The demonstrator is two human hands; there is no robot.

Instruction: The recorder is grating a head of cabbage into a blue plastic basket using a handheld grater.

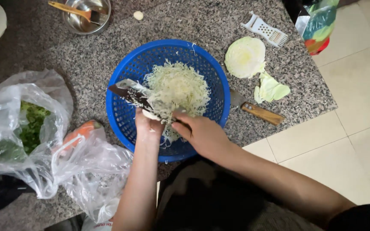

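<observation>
Blue plastic filled the middle of my view: one round colander on the speckled granite counter, holding a single heap of shredded cabbage. Much was hard to read. The left hand pressed a pale cabbage piece against a flat slicer laid across the colander, but shreds covered most of that piece and the slicer's near end, and I could not tell how tightly the fingers closed. The right hand sat just beside it at the heap's near edge, fingers curled into the shreds; whether it gripped anything was hidden from me. So the heap lay directly beyond both hands, touching them. A knife showed its one wooden handle, the blade mostly tucked behind the colander rim. I counted one cut cabbage half, loose leaves beside it, one white grater, one steel bowl cut off by the top edge, and two clear bags, one with greens, the other over a carrot.
</observation>
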